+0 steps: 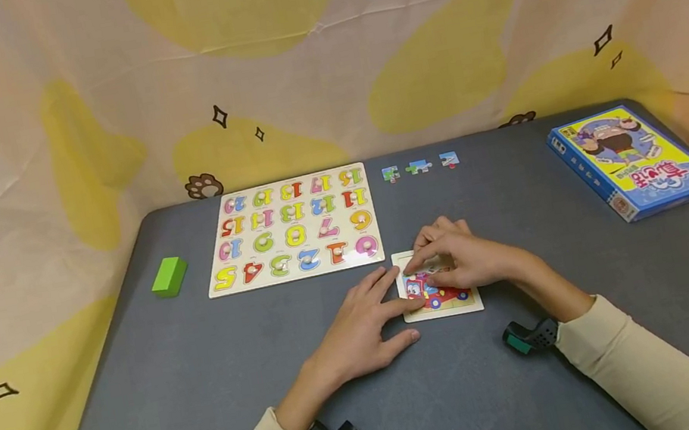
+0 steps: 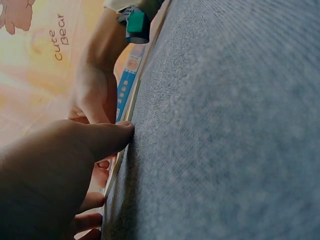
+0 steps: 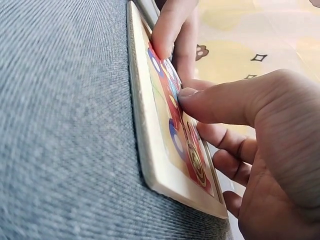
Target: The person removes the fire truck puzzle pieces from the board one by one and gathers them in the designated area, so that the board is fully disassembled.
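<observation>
A small jigsaw puzzle (image 1: pixel 444 311) with a red truck picture in a pale frame lies on the table in front of the person. My left hand (image 1: pixel 359 325) reaches in from its left, fingers extended; the fingertips meet the frame's left side and one rests on the truck's lower left. Over the upper part of the puzzle, my right hand (image 1: pixel 462 256) is bent, with thumb and index finger pinching at a puzzle piece in the picture's upper left. That piece is mostly hidden under the fingers. In the right wrist view the thumb (image 3: pixel 215 102) bears on the picture.
Behind the puzzle lie three loose jigsaw pieces (image 1: pixel 419 166). A number board (image 1: pixel 296 279) with coloured digits stands to their left, and a green block (image 1: pixel 169 276) farther left. At the right back lies a blue and yellow box (image 1: pixel 635 156). A patterned cloth (image 1: pixel 294 85) hangs behind the table.
</observation>
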The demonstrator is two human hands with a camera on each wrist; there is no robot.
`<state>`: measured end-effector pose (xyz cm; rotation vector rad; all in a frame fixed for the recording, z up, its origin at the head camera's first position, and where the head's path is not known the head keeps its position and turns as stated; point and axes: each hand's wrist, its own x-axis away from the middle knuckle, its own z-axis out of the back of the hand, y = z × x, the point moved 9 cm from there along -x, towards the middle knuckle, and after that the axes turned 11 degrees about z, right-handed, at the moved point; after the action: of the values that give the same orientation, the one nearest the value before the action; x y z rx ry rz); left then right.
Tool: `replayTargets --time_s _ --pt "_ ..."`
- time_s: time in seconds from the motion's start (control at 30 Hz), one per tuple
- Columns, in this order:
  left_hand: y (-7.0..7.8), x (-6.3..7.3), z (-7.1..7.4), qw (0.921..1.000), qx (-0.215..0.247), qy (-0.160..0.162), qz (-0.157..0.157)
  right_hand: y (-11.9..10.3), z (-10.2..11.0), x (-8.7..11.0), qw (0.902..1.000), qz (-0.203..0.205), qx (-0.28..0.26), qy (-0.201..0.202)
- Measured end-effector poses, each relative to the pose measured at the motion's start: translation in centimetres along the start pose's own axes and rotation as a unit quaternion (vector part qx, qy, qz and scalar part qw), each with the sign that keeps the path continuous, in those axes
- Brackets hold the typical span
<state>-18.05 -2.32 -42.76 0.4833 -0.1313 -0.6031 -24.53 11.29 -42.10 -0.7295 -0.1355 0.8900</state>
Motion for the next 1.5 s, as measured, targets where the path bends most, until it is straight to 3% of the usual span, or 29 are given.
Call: replayTargets --time_s 0.53,1.5 --pt "-0.1 -0.1 0.0 1.0000 -0.006 0.001 0.000 0.5 -0.3 0.0 0.9988 -0.010 -0.047 -0.007" --pt "0.0 -0.1 -0.1 1.0000 0.002 -0.007 0.000 -0.5 -0.3 -0.1 0.9997 0.004 0.003 -0.025"
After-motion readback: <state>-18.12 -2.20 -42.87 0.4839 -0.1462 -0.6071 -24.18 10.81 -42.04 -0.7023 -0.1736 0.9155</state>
